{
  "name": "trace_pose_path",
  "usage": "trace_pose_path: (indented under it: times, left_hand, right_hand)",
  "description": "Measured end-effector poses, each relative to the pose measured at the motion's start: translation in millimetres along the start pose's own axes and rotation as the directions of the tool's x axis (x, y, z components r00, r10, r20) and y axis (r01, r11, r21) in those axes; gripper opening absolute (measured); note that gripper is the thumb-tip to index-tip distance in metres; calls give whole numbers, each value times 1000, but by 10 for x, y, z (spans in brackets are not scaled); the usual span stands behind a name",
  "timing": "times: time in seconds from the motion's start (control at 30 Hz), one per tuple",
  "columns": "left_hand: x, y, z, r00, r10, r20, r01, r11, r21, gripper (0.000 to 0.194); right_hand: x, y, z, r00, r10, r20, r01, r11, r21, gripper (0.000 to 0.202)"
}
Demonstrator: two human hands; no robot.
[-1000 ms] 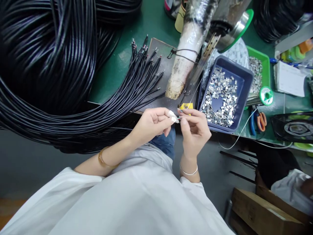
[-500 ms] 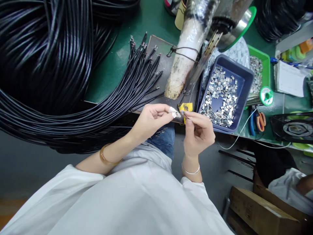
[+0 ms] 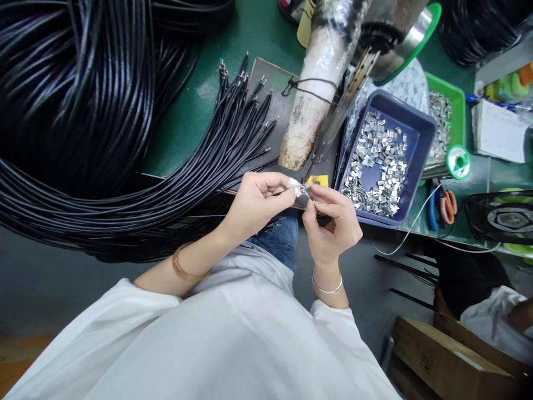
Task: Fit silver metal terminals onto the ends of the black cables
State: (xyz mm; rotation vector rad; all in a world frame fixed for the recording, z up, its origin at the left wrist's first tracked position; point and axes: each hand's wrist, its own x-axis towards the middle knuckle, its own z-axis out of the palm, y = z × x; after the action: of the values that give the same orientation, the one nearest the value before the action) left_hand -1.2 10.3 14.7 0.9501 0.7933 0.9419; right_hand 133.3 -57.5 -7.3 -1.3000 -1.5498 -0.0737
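Dozens of black cables sweep in from a heavy coil on our left, their stripped ends fanned over the worktop and a grey board, well to the left of the blue tray. Between those cables and the tray, our left hand is closed in a pinch, white wrapping on its fingertips, and it holds the thin wires that poke out towards our right hand. They sit left of the tray's near corner, in the narrow gap between our two hands — roughly sideways in their long axis, as far as such fine strands show it. Our right hand is nearer to the tray; its thumb and index finger are drawn together at the wires, but we cannot tell whether they grip one.

Just beyond our fingertips, left of the tray, lies a yellow piece, and past it a wrapped white post slants down between the cable ends and the tray. The post and the yellow piece stand on the far side of our hands — neither comes between them. Many small metal clips lie in the tray. To its right come a green tray, a small spool, cutters and a fan.
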Motion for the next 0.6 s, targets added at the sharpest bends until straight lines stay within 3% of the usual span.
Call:
trace_pose_path:
  times: [0.17,0.6]
  left_hand:
    - [21,9,23,999,1,-49,0,1000,18,6]
    - [38,58,6,1000,8,-26,-6,999,52,4]
  right_hand:
    - [37,10,32,1000,29,-1,-29,999,-16,18]
    - [95,-25,45,999,35,-4,-35,999,16,17]
